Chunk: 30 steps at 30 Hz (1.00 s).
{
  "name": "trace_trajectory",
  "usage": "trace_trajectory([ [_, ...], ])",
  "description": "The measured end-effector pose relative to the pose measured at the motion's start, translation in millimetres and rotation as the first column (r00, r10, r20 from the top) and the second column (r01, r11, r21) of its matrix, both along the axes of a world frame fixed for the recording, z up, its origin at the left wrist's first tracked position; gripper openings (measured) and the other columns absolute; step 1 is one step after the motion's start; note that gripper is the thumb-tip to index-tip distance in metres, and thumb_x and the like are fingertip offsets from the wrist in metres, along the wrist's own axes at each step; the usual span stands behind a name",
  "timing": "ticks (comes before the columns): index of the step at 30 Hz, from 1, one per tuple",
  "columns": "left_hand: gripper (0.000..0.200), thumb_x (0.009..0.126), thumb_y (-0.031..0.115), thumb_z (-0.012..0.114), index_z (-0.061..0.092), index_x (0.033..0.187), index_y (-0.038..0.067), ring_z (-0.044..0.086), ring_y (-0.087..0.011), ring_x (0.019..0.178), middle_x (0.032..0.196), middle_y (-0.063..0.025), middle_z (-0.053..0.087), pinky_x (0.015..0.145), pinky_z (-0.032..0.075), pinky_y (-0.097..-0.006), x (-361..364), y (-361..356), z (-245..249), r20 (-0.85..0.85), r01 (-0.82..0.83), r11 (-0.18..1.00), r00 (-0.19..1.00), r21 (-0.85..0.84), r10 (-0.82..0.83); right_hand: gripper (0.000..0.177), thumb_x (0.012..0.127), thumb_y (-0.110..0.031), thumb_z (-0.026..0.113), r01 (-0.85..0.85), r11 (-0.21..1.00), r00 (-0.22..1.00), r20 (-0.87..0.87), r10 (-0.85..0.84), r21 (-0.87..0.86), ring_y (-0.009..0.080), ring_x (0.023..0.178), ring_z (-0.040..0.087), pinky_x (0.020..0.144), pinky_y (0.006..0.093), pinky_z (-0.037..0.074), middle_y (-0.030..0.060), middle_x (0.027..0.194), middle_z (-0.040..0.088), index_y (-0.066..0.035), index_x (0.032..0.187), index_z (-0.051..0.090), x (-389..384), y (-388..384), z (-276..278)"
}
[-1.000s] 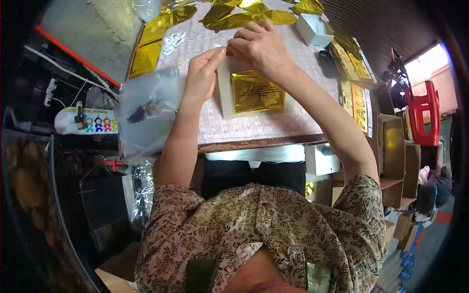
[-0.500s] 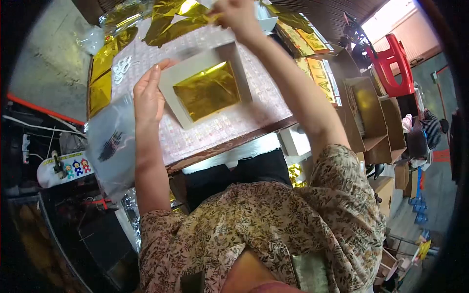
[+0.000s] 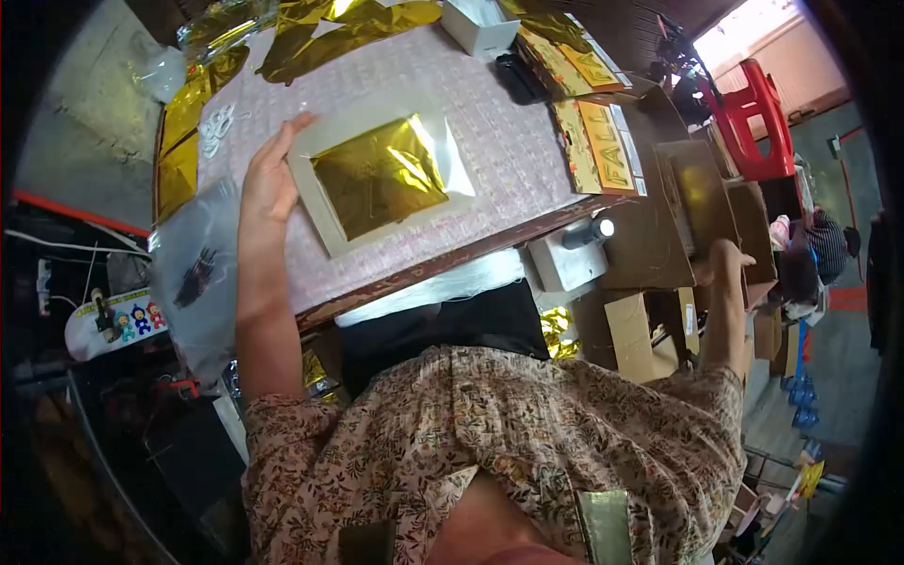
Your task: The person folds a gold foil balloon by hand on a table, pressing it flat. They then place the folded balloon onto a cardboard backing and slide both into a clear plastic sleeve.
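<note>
My left hand (image 3: pixel 272 174) is closed on the left edge of a pale, shallow square frame (image 3: pixel 320 221) over the table. A crinkled sheet of gold foil (image 3: pixel 377 179) covers the middle of the frame. Off to the right, my right hand (image 3: pixel 723 264) is at an open cardboard box (image 3: pixel 702 202). Most of its fingers are hidden by the box and the angle, so what they hold, if anything, does not show.
Printed "FALL" packages (image 3: pixel 610 151) lie along the table's right side, near a dark object (image 3: pixel 520 79) and a small white box (image 3: pixel 480 26). White cord (image 3: pixel 217 130) and gold foil sheets (image 3: pixel 358 38) lie on the table. A red stool (image 3: pixel 761 122) stands beyond the boxes.
My right hand has swung from the gold foil at the table's far side down to the cardboard box at right. The frame in my left hand has shifted slightly left and lower.
</note>
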<state>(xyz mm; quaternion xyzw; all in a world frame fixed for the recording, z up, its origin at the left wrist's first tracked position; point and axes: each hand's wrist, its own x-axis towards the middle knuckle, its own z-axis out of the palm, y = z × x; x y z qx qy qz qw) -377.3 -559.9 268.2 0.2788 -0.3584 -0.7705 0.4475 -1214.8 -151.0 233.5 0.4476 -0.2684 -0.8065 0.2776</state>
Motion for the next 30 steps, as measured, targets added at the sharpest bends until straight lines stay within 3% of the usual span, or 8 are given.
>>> trace_trajectory([
  [4,0.043,0.108,0.027,0.056,0.059,0.134,-0.007,0.064,-0.0256,0.119,0.132,-0.0185,0.066,0.105,0.051,-0.0378,-10.9,-7.2,-4.3,0.088,-0.011,0.999,0.996,0.04,0.007,0.072,0.09,-0.073,0.056,0.765,-0.254,0.564,0.806,-0.179,-0.592,0.0332,0.133,0.058,0.119,0.0603,0.026,0.0165,0.148,0.057,-0.018,0.136,0.065,176.2,-18.8,106.5],
  [9,0.04,0.105,0.025,0.057,0.064,0.132,-0.004,0.072,-0.0285,0.104,0.116,-0.0226,0.073,0.093,0.055,-0.037,11.6,-20.1,-17.7,0.767,0.102,0.825,0.444,-0.556,0.462,0.043,0.094,-0.043,0.061,0.92,-0.214,0.377,0.894,0.241,-0.329,0.0411,0.103,0.071,0.083,0.0514,0.056,0.0244,0.108,0.072,-0.005,0.112,0.07,149.1,-48.8,120.6],
  [13,0.039,0.103,0.022,0.057,0.062,0.136,0.001,0.072,-0.0365,0.104,0.115,-0.0262,0.072,0.089,0.055,-0.0414,38.9,18.5,17.9,0.577,0.206,0.539,0.29,-0.817,0.763,0.038,0.088,-0.035,0.07,0.864,0.359,0.266,0.925,0.269,-0.353,0.0405,0.094,0.072,0.074,0.0511,0.058,0.02,0.103,0.074,-0.005,0.111,0.07,79.3,-57.9,78.4],
  [17,0.034,0.102,0.015,0.056,0.065,0.133,0.003,0.068,-0.0399,0.112,0.121,-0.0246,0.069,0.093,0.054,-0.0415,46.8,45.6,31.4,0.76,0.46,0.61,0.3,-0.645,0.577,0.029,0.09,-0.032,0.073,0.681,-0.431,-0.19,0.711,0.677,0.592,0.0264,0.097,0.068,0.078,0.0538,0.056,0.0058,0.105,0.071,-0.018,0.115,0.072,61.4,-58.1,62.2],
  [21,0.033,0.102,0.009,0.056,0.063,0.134,0.001,0.07,-0.0373,0.111,0.124,-0.02,0.071,0.093,0.054,-0.0392,45.1,50.7,30.2,0.776,0.548,0.559,0.334,-0.622,0.535,0.027,0.101,-0.023,0.056,0.712,-0.11,0.647,0.587,0.487,-0.694,0.0262,0.104,0.069,0.092,0.0458,0.054,0.0115,0.12,0.072,-0.013,0.123,0.071,123.0,-111.4,111.2],
  [25,0.04,0.103,0.009,0.054,0.056,0.143,0.004,0.064,-0.0344,0.124,0.136,-0.0163,0.066,0.105,0.05,-0.0427,27.9,42.8,13.5,0.78,0.647,0.473,0.336,-0.598,0.528,0.04,0.105,-0.019,0.051,0.741,0.671,-0.652,0.223,0.725,-0.017,0.0238,0.119,0.065,0.1,0.0373,0.051,0.0139,0.137,0.065,-0.006,0.142,0.06,332.7,-218.2,120.6],
  [26,0.04,0.103,0.011,0.054,0.056,0.143,0.004,0.059,-0.0335,0.13,0.141,-0.0158,0.062,0.111,0.044,-0.0454,21.8,42.7,5.0,0.709,0.649,0.382,0.36,-0.657,0.607,0.057,0.092,0.017,0.047,0.771,0.596,-0.637,0.295,0.712,0.225,0.0272,0.134,0.056,0.115,0.0393,0.044,0.013,0.147,0.059,-0.007,0.143,0.06,377.4,-238.4,114.7],
  [30,0.046,0.105,0.019,0.053,0.049,0.15,0.007,0.044,-0.0267,0.146,0.157,-0.0104,0.049,0.124,0.027,-0.0509,14.2,37.1,-16.7,0.669,0.709,0.303,0.312,-0.636,0.674,0.054,0.108,-0.026,0.047,0.357,0.892,-0.57,0.692,0.443,-0.277,0.03,0.155,0.029,0.128,0.0525,0.012,0.0094,0.165,0.038,-0.015,0.16,0.038,518.0,-284.2,64.9],
])
